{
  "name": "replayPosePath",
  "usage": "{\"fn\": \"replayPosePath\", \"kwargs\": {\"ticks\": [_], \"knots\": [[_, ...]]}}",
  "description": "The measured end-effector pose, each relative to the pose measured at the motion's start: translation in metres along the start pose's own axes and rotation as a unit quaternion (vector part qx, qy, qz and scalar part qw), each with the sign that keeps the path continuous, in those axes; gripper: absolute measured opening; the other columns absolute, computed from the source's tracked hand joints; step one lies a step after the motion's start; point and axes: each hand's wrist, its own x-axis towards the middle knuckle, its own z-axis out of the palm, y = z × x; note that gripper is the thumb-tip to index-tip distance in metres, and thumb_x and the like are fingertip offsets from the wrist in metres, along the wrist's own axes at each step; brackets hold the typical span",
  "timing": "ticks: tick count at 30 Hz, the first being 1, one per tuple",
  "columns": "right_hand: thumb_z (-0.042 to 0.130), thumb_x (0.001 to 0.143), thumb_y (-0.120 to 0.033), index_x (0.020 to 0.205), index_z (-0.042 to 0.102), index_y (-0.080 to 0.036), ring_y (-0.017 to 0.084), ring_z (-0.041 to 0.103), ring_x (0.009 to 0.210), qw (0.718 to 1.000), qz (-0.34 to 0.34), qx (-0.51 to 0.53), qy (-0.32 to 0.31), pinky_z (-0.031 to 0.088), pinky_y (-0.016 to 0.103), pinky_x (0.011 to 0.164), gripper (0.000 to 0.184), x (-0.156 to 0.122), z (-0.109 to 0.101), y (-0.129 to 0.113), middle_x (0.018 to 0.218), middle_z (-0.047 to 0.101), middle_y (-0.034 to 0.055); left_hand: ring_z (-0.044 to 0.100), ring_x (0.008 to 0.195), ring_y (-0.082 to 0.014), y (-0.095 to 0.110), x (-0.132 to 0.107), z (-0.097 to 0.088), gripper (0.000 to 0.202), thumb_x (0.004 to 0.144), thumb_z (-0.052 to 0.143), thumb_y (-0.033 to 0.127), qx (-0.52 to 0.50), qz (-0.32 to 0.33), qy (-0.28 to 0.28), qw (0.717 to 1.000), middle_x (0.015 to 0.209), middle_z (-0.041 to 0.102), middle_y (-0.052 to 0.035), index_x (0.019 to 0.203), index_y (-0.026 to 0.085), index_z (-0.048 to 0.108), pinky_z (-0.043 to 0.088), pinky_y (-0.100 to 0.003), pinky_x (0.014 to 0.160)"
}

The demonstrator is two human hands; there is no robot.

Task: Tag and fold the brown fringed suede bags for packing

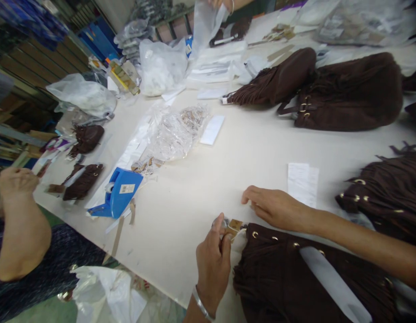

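Observation:
A dark brown fringed bag (pixel 278 273) with gold-coloured eyelets lies in front of me on the table. A strip of pale wrapping (pixel 335 282) lies across it. At its left end, my left hand (pixel 212 258), with a silver bracelet at the wrist, pinches a small tan hang tag (pixel 235 225) with white string; some shiny clear material shows by the fingertips. Above the bag's top edge, my right hand (pixel 270 204) is held with fingers loosely bent and nothing visible in them. White paper slips (pixel 300 181) lie just beyond the right forearm.
More brown bags (pixel 352 92) lie at the right and back. A blue tape dispenser (pixel 122 193) stands on the left, near clear plastic bags (pixel 174 134) of tags. Another person's arm (pixel 22 224) is at the left edge; a further hand (pixel 224 3) is at the top.

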Motion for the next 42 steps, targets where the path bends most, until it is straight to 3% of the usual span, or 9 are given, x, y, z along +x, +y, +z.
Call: {"fn": "replayPosePath", "kwargs": {"ticks": [4, 8, 17, 22, 27, 29, 35, 40, 42], "knots": [[0.058, 0.084, -0.019, 0.12, 0.058, -0.023, 0.019, 0.06, 0.101, 0.986, -0.126, 0.111, -0.019, 0.043, 0.029, 0.087, 0.037, 0.006, -0.009, -0.024, 0.113, 0.065, 0.0051, 0.068, 0.088, -0.021, 0.01, 0.002, 0.002, 0.058, 0.096, 0.043, 0.031, 0.051, 0.022, -0.036, 0.998, 0.11, 0.071, -0.0051, 0.151, 0.027, 0.022, 0.048, -0.032, 0.072], [0.057, 0.082, -0.016, 0.105, 0.066, -0.022, 0.015, 0.062, 0.08, 0.975, -0.127, 0.153, -0.098, 0.042, 0.024, 0.073, 0.026, 0.017, -0.003, -0.025, 0.091, 0.069, 0.0004, 0.068, 0.084, -0.0215, 0.016, 0.005, -0.003, 0.068, 0.096, 0.044, 0.032, 0.055, 0.03, -0.072, 0.995, 0.108, 0.071, -0.0034, 0.153, 0.029, 0.007, 0.046, -0.031, 0.067], [0.05, 0.083, -0.015, 0.091, 0.064, -0.02, 0.015, 0.059, 0.076, 0.989, -0.056, 0.092, -0.103, 0.039, 0.024, 0.069, 0.017, 0.008, 0.006, 0.012, 0.084, 0.067, 0.0019, 0.056, 0.067, -0.0116, -0.01, -0.01, -0.009, 0.045, 0.095, 0.047, 0.031, -0.098, -0.051, -0.019, 0.994, 0.089, 0.066, 0.0013, 0.14, 0.028, 0.044, 0.045, -0.024, 0.066], [0.062, 0.084, -0.041, 0.122, 0.057, -0.021, 0.021, 0.063, 0.091, 0.984, -0.01, 0.134, -0.117, 0.044, 0.028, 0.077, 0.043, -0.004, 0.008, 0.006, 0.106, 0.067, 0.0071, 0.046, 0.056, -0.0085, -0.023, -0.021, -0.013, 0.041, 0.094, 0.051, 0.038, -0.194, -0.098, 0.063, 0.974, 0.08, 0.062, 0.002, 0.132, 0.023, 0.053, 0.042, -0.021, 0.057], [0.066, 0.08, -0.035, 0.11, 0.064, -0.021, 0.024, 0.063, 0.094, 0.985, 0.005, 0.088, -0.148, 0.045, 0.03, 0.079, 0.034, -0.007, 0.012, 0.0, 0.103, 0.068, 0.0065, 0.046, 0.056, -0.0091, -0.035, -0.034, -0.027, 0.039, 0.089, 0.058, 0.042, -0.201, -0.116, 0.108, 0.967, 0.06, 0.05, 0.0064, 0.123, 0.021, 0.057, 0.039, -0.019, 0.057], [0.066, 0.08, -0.032, 0.109, 0.064, -0.02, 0.024, 0.063, 0.094, 0.986, 0.0, 0.08, -0.144, 0.045, 0.031, 0.08, 0.032, -0.006, 0.015, 0.001, 0.104, 0.068, 0.0066, 0.042, 0.05, -0.0081, -0.043, -0.047, -0.028, 0.035, 0.087, 0.06, 0.045, -0.224, -0.149, 0.055, 0.962, 0.057, 0.049, 0.0066, 0.111, 0.019, 0.061, 0.035, -0.019, 0.05], [0.067, 0.078, -0.034, 0.107, 0.064, -0.02, 0.022, 0.063, 0.089, 0.988, 0.005, 0.074, -0.139, 0.044, 0.029, 0.075, 0.032, -0.003, 0.019, 0.001, 0.099, 0.068, 0.0055, 0.044, 0.039, -0.0084, -0.067, -0.061, -0.037, 0.042, 0.078, 0.063, 0.057, -0.212, -0.23, -0.26, 0.913, 0.054, 0.055, 0.0034, 0.082, 0.015, 0.063, 0.031, -0.02, 0.041], [0.065, 0.082, -0.038, 0.111, 0.064, -0.018, 0.021, 0.063, 0.088, 0.985, -0.002, 0.097, -0.141, 0.044, 0.027, 0.072, 0.035, -0.006, 0.012, 0.007, 0.102, 0.068, 0.0064, 0.06, 0.06, -0.0138, -0.059, -0.009, -0.049, 0.046, 0.093, 0.039, 0.055, -0.027, -0.13, -0.013, 0.991, 0.089, 0.068, -0.0038, 0.118, 0.02, 0.057, 0.05, -0.028, 0.059], [0.06, 0.087, -0.037, 0.113, 0.063, -0.017, 0.019, 0.063, 0.086, 0.984, 0.009, 0.113, -0.137, 0.044, 0.026, 0.072, 0.033, -0.01, 0.006, 0.014, 0.102, 0.069, 0.0071, 0.064, 0.094, -0.0197, -0.049, 0.008, -0.039, 0.044, 0.094, 0.046, 0.046, 0.064, -0.005, -0.016, 0.998, 0.114, 0.065, -0.0079, 0.13, 0.023, 0.05, 0.053, -0.036, 0.083]]}}
